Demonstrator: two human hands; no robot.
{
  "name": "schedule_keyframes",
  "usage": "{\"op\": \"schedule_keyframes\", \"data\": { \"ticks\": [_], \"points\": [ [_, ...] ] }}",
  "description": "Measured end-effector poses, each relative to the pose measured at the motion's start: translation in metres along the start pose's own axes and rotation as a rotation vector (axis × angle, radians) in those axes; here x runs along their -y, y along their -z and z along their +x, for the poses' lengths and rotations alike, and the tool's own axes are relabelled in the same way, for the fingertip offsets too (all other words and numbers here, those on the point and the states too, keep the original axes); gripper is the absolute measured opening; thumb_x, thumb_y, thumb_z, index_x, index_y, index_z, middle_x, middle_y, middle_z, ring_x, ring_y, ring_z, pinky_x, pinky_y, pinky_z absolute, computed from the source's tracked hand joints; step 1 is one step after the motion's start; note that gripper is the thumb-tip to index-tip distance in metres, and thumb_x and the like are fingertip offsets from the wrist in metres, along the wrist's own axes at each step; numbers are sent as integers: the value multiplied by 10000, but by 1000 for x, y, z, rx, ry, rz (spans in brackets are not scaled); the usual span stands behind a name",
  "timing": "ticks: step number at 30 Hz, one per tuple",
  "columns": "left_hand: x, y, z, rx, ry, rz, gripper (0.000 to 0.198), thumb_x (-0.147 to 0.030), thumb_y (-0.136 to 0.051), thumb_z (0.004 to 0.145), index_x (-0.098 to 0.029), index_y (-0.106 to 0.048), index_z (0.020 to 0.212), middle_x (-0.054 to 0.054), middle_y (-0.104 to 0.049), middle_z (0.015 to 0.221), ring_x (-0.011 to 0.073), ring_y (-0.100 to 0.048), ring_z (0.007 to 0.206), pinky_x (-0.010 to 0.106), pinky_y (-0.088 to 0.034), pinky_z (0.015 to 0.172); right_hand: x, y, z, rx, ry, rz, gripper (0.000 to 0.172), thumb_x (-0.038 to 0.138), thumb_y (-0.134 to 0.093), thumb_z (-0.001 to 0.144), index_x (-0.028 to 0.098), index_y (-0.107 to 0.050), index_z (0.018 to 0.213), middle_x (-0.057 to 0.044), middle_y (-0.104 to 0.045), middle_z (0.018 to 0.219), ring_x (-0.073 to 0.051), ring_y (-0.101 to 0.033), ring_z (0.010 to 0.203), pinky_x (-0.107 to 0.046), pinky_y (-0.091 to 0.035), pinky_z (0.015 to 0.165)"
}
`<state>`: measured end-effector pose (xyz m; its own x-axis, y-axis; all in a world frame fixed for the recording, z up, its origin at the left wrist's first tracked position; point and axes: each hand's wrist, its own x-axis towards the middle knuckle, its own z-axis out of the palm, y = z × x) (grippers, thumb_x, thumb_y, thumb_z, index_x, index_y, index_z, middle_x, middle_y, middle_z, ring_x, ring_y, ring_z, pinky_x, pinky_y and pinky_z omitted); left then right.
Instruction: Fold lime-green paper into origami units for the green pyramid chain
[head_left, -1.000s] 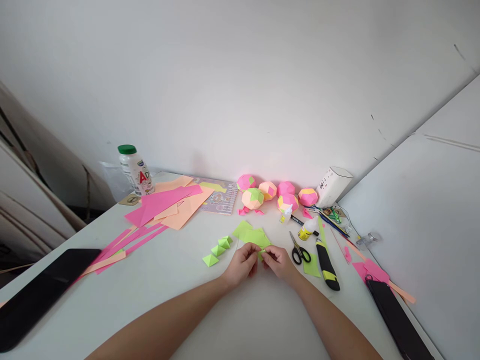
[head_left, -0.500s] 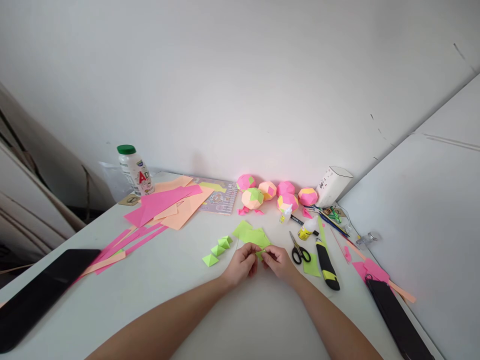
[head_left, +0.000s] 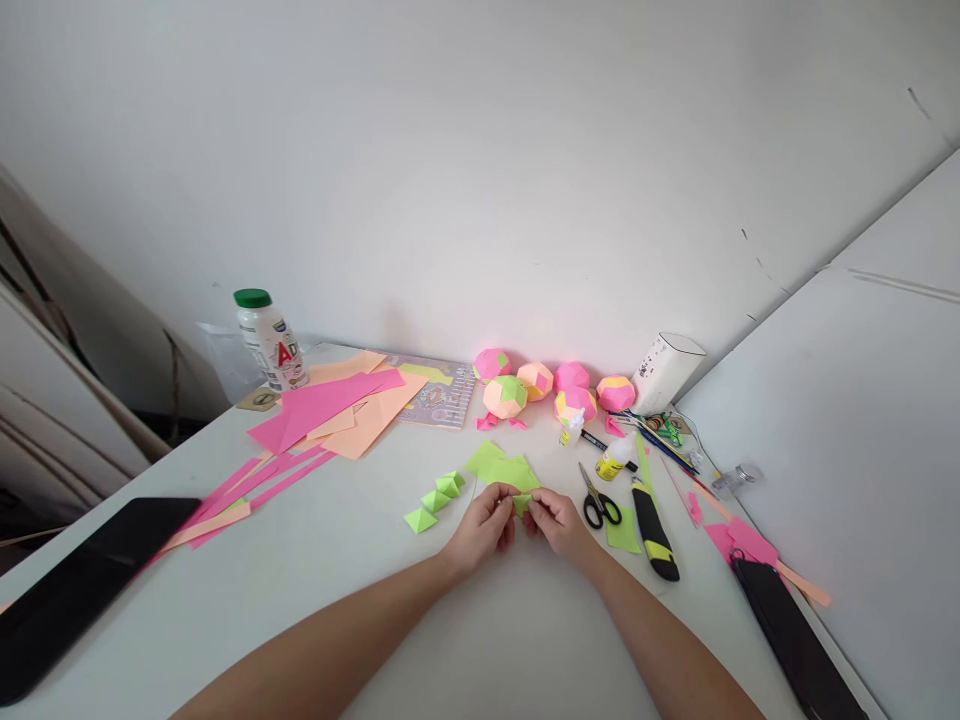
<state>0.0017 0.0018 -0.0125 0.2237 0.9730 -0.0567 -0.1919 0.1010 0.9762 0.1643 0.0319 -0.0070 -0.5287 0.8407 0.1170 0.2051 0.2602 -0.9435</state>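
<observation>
My left hand [head_left: 484, 529] and my right hand [head_left: 556, 523] meet over the white table [head_left: 315, 580], fingertips pinched together on a small green folded paper piece [head_left: 521, 502]. Just beyond them lie flat green paper squares [head_left: 496, 467]. To the left of my left hand sit three small folded green paper units [head_left: 436, 498] in a row.
Black-handled scissors [head_left: 598, 498], a black and yellow utility knife [head_left: 654, 528] and glue bottles [head_left: 615, 459] lie right of my hands. Several pink and yellow paper balls [head_left: 551, 388] line the wall. Pink and orange sheets [head_left: 341, 410], a green-capped bottle [head_left: 268, 340], dark tablets at both edges.
My fingers have shifted slightly on the green piece, which now sits a bit lower between the fingertips. Nothing else has moved.
</observation>
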Motion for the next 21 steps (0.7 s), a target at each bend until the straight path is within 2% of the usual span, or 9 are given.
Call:
{"op": "schedule_keyframes", "data": {
  "ticks": [10,16,21],
  "points": [
    [-4,-2,-1,-16,-6,24,273,-449,-400,845,-184,-436,899,-65,-481,452,99,-427,379,211,-335,398,-5,-2,0,-42,-50,51,169,366,-463,865,197,-458,862,8,-588,691,-114,-535,545,-227,-392,510],
    [-8,-3,-2,-29,-4,29,264,-444,-401,841,-186,-425,886,-72,-470,442,97,-423,370,213,-332,396,-5,-2,0,-49,-61,34,185,383,-461,858,198,-451,857,-2,-592,729,-117,-545,553,-230,-395,503],
    [-4,-4,-2,-28,-13,-55,196,-404,-407,841,-214,-358,855,-86,-466,475,96,-426,379,204,-324,389,-6,-2,1,-55,-64,56,178,376,-461,861,199,-443,845,0,-592,724,-114,-540,538,-227,-389,495]
  ]
}}
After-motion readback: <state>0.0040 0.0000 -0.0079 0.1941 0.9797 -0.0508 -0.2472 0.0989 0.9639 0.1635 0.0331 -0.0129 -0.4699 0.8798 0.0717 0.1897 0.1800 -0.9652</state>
